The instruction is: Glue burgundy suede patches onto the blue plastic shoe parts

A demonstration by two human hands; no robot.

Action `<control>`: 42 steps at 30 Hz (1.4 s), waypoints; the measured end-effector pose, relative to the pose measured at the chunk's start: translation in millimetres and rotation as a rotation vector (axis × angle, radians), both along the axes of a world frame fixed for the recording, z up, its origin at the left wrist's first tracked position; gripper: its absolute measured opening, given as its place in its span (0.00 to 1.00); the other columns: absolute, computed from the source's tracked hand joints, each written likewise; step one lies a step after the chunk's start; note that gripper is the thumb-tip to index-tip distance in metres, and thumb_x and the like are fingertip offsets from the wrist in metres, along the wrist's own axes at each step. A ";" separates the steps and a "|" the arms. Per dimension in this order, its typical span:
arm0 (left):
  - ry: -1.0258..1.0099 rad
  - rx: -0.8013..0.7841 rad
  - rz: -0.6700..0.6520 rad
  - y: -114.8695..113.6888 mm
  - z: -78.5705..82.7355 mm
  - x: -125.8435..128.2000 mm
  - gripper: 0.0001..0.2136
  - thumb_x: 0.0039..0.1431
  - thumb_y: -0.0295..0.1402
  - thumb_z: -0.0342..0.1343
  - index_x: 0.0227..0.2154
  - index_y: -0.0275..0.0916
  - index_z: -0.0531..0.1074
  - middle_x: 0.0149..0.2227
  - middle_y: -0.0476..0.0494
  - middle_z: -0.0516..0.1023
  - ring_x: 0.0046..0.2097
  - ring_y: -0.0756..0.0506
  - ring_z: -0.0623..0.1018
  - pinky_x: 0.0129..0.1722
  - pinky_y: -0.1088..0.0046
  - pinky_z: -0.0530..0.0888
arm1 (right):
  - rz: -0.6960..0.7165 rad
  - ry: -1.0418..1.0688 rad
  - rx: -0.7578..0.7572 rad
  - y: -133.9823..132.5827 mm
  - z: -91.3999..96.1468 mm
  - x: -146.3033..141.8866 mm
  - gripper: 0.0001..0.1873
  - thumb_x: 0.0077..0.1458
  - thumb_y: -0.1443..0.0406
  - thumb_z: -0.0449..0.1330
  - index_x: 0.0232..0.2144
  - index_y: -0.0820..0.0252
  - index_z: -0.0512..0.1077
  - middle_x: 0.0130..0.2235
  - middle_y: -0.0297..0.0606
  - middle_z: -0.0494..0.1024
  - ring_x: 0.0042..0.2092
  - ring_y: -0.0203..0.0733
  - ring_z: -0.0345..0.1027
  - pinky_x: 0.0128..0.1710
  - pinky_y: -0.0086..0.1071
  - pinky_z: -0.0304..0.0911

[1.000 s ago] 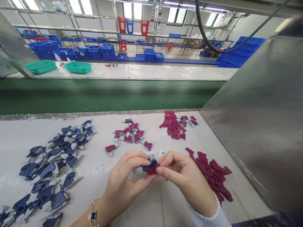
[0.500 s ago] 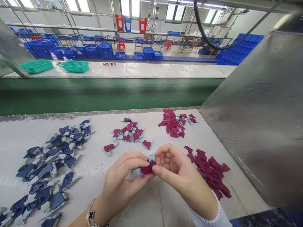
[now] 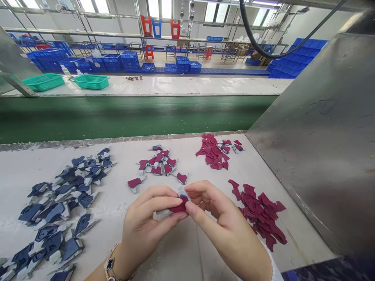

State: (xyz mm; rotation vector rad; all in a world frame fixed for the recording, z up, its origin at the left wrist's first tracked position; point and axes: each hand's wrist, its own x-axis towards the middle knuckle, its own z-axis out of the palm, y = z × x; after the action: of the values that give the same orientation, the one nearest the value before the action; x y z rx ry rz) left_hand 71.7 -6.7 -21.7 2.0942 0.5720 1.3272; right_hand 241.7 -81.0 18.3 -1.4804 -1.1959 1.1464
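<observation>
Between both hands, over the near part of the white table, is a small grey-and-navy plastic part with a maroon panel [image 3: 179, 205] on it. My left hand [image 3: 149, 218] pinches it from the left, thumb below and fingers on top. From the right, my right hand [image 3: 218, 218] closes on it, thumb tip against the maroon panel. The fingers cover much of the part. Just beyond the hands lies a cluster of similar parts with maroon panels [image 3: 159, 162]. Loose maroon pieces [image 3: 260, 210] are heaped right of my right hand, and navy-and-grey parts [image 3: 61, 199] spread on the left.
A second heap of maroon pieces [image 3: 212, 152] lies farther back, with a few assembled parts beside it. A metal panel [image 3: 316, 144] slants along the right side. Past the green belt [image 3: 175, 115], green baskets [image 3: 90, 82] stand on a white ledge.
Both hands have shifted slightly left with the part, which is tilted a little differently. My right fingers have moved in against its upper end. The piles are unchanged.
</observation>
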 end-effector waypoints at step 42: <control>0.229 -0.730 -0.172 -6.8 15.1 4.9 0.04 0.58 0.33 0.64 0.35 0.40 0.77 0.34 0.49 0.80 0.37 0.49 0.77 0.39 0.74 0.73 | 0.289 -0.572 0.300 2.6 14.9 9.1 0.22 0.63 0.78 0.49 0.53 0.55 0.69 0.43 0.38 0.76 0.45 0.43 0.71 0.43 0.39 0.70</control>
State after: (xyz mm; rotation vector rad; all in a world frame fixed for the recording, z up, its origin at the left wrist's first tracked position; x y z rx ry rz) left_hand 76.6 -13.5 -6.5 1.6338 0.8048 0.6377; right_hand 250.9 -78.4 33.3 -1.4737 -1.9326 0.6848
